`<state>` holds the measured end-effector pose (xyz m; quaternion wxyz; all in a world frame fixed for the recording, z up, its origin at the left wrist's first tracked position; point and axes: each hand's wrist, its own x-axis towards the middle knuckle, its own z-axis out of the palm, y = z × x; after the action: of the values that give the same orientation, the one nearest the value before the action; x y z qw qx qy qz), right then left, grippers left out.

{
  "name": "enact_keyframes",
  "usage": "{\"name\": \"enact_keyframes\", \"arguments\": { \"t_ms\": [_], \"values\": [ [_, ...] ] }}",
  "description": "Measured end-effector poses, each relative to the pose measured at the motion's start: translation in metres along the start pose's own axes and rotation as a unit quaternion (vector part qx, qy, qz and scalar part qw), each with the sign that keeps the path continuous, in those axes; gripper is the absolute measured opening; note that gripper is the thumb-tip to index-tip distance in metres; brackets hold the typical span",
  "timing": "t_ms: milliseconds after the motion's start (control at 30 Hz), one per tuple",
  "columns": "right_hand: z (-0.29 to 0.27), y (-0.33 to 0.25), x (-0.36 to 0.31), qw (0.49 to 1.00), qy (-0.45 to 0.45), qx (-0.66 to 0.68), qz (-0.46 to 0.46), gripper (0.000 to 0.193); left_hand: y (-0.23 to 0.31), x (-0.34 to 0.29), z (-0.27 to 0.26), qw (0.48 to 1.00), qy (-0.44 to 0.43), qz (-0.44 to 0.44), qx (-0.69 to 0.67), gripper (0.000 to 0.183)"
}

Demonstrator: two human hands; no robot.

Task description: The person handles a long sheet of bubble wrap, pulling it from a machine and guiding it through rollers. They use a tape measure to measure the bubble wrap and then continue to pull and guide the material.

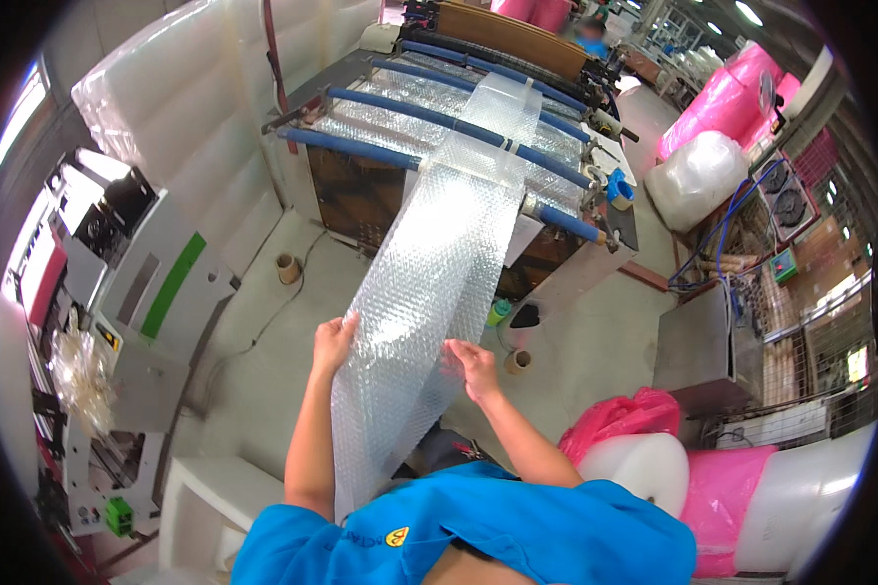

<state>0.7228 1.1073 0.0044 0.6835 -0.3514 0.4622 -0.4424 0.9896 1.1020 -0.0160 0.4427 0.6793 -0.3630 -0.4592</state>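
A long strip of clear bubble wrap (424, 263) runs from the roller machine (361, 151) down toward my body. Its near end hangs below my hands, close to my blue shirt. On the left edge of the strip, my left hand (335, 343) is closed, its fingertips partly hidden by the wrap. My right hand (473, 368) pinches the opposite edge, with some fingers showing faintly through the plastic. At the machine, the strip passes over blue rollers (361, 149), and wider bubble sheeting lies between them.
Large wrapped white rolls (180, 107) stand at the left behind a grey machine (146, 292). Pink and white rolls (644, 468) lie at the lower right. Cardboard cores (288, 269) and a green bottle (498, 312) are on the floor, where a cable also runs. A metal cabinet (707, 341) stands right.
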Motion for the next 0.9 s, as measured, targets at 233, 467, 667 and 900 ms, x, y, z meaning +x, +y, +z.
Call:
{"name": "enact_keyframes", "arguments": {
  "t_ms": [233, 467, 667, 900],
  "values": [
    [0.015, 0.032, -0.025, 0.999, -0.002, 0.017, 0.032, 0.02, -0.002, -0.058, -0.017, 0.984, 0.011, 0.048, 0.17, 0.046],
    [0.016, 0.039, -0.03, 0.999, 0.014, 0.032, 0.001, 0.02, -0.028, -0.059, -0.02, 0.977, 0.05, 0.023, 0.204, 0.046],
    [0.02, 0.047, -0.032, 0.997, 0.062, 0.007, 0.039, 0.022, -0.04, -0.058, -0.017, 0.984, 0.019, 0.066, 0.163, 0.043],
    [0.027, 0.058, -0.026, 0.99, 0.101, -0.063, 0.076, 0.026, -0.051, -0.054, -0.011, 0.995, 0.02, 0.069, 0.076, 0.033]
  ]
}}
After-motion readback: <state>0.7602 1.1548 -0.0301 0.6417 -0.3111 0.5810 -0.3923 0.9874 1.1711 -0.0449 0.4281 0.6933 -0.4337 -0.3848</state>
